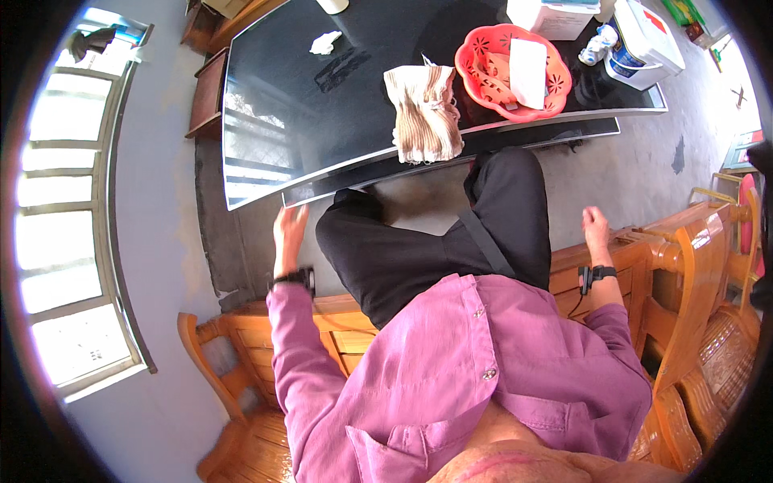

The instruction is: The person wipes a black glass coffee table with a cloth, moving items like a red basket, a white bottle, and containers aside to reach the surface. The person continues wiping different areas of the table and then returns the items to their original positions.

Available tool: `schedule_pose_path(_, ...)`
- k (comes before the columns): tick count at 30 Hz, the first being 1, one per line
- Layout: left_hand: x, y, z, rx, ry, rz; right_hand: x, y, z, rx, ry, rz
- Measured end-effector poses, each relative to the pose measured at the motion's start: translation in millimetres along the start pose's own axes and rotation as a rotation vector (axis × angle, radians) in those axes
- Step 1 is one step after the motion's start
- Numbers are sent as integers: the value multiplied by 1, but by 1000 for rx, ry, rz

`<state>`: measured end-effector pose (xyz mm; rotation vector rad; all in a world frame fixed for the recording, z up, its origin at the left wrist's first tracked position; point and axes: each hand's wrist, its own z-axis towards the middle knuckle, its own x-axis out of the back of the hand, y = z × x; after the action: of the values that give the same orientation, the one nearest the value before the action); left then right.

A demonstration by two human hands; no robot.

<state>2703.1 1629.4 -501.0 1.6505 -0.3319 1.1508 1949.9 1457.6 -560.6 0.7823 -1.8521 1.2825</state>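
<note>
My left hand hangs empty beside my left knee, fingers apart, close to the near left corner of a black glass-topped table. To the right of my lap is my right hand, raised above the wooden bench with its fingers loosely curled. Nothing shows in it, though its palm side is partly hidden. A folded, ribbed brown-and-cream cloth with frayed edges lies at the table's near edge, before my knees. Beside it sits a red plastic basket holding a white paper-like piece and reddish items.
White plastic tubs stand at the table's right end, with a crumpled white-and-blue wrapper between them. A crumpled white tissue lies farther left. Under me is a carved wooden bench. A barred window is at left.
</note>
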Motion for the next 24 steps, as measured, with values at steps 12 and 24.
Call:
schedule_pose_path(12, -212, 327, 103, -413, -27, 294, 18, -318, -29, 864, -292, 425)
schedule_pose_path(24, -121, 144, 143, -433, 105, 461, -146, -368, 39, 1048, -111, 7)
